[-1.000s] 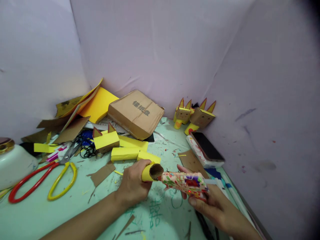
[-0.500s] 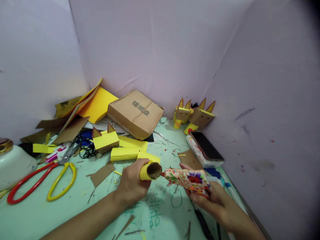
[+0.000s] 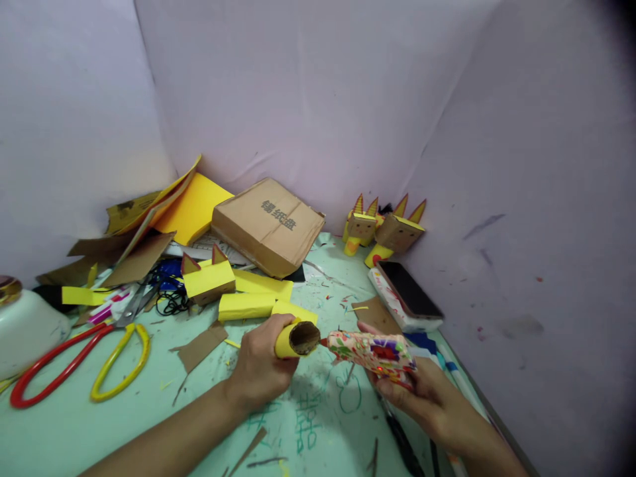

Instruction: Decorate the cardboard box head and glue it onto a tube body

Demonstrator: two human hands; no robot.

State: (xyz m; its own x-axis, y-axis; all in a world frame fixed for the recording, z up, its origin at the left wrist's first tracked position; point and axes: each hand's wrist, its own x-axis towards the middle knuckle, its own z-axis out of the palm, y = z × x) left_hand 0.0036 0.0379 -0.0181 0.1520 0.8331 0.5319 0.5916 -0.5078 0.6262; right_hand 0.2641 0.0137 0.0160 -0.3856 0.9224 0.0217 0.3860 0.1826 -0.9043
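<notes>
My left hand (image 3: 263,361) is wrapped round a yellow tube (image 3: 285,340), whose open brown cardboard end faces right. My right hand (image 3: 422,391) grips a colourfully patterned glue gun (image 3: 370,351) with a small red light lit on it. The gun's red nozzle points left, at the rim of the tube's open end; whether it touches cannot be made out. Behind my left hand lie a yellow roll (image 3: 246,307) and another yellow piece (image 3: 295,311). A yellow-topped box with two pointed ears (image 3: 209,281) sits left of them.
Red-and-yellow-handled scissors (image 3: 119,324) lie at the left beside a white pot (image 3: 30,328). A cardboard box (image 3: 268,225) and yellow sheets (image 3: 196,209) stand behind. At the back right are eared figures (image 3: 400,232) and a phone (image 3: 410,289) on a white packet.
The view has shifted very slightly. Both hands keep their hold, with the tube and glue gun in nearly the same places.
</notes>
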